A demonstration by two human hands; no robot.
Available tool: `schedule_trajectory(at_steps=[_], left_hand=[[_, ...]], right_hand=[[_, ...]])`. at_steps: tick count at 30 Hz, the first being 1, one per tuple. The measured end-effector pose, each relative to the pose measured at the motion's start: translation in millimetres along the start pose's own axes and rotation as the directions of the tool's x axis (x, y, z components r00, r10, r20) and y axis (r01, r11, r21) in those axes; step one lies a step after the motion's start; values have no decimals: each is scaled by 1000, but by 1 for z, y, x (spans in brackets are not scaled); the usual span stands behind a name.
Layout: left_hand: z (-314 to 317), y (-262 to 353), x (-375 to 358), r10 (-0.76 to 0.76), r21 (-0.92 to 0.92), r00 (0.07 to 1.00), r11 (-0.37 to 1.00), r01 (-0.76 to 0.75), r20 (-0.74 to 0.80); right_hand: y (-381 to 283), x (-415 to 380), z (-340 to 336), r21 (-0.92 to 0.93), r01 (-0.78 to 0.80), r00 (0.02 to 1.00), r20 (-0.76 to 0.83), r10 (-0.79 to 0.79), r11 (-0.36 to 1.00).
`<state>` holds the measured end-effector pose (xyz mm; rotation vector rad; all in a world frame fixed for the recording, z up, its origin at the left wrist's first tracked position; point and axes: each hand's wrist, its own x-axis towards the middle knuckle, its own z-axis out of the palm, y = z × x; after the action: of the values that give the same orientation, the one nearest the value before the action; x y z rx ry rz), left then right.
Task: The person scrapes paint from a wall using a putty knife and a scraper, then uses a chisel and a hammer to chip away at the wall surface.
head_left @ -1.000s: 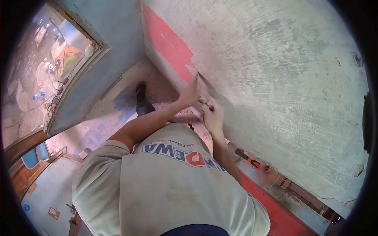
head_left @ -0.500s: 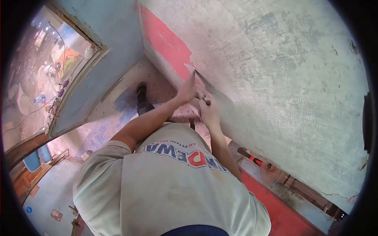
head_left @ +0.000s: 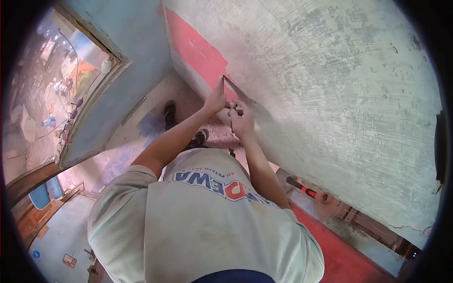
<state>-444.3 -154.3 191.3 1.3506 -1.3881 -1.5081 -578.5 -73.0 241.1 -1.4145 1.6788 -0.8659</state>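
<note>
Against the pale scraped wall [head_left: 330, 80], at the edge of its red paint patch [head_left: 198, 52], the scraper [head_left: 234, 92] lies with its blade flat to the surface; the right hand [head_left: 243, 123] is closed round its handle; the left hand [head_left: 214, 100], fingers pressed together, rests on the blade's upper end; a red-handled tool [head_left: 304, 189] lies well apart, low on the ledge.
</note>
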Motion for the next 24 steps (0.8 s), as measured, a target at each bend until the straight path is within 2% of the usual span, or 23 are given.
schedule_trajectory(at_steps=[3, 6, 8, 9, 10, 11, 12, 15, 18, 21, 24], left_hand=[[21, -13, -8, 57, -19, 998, 998, -57, -5], [38, -7, -27, 161, 59, 986, 986, -158, -40], [36, -16, -12, 190, 99, 979, 978, -183, -72], [34, -31, 6, 180, 92, 979, 981, -171, -101], [22, -35, 14, 111, 43, 989, 993, -108, -96], [13, -36, 15, 44, -4, 995, 999, -44, -90], [4, -22, 8, -46, -272, 999, 961, 39, -22], [18, -49, 15, 150, 170, 983, 977, -130, -109], [40, -16, -16, 148, 107, 987, 984, -141, -60], [45, -30, -6, 354, 235, 920, 921, -311, -170], [31, -48, 14, 216, -16, 965, 975, -221, -145]], right_hand=[[-38, -25, -28, 103, -70, 997, 50, 66, 992], [-39, -55, -49, 220, -238, 971, 53, 232, 946], [-37, -35, -34, 154, -7, 1000, -5, 8, 988], [-30, -24, -24, 120, 13, 1000, -8, -12, 993], [-23, -12, -14, 87, 33, 999, -11, -32, 996], [-11, 1, -3, 56, -37, 999, 8, 36, 998], [-11, 4, 2, 26, -109, 994, 28, 108, 994], [-21, -15, -10, 134, -47, 999, 6, 46, 990], [-46, -46, -40, 68, -110, 993, -23, 112, 992], [-50, -29, -33, 3, -57, 998, -21, 57, 998], [-9, 18, 3, -7, -98, 995, -8, 98, 995]])
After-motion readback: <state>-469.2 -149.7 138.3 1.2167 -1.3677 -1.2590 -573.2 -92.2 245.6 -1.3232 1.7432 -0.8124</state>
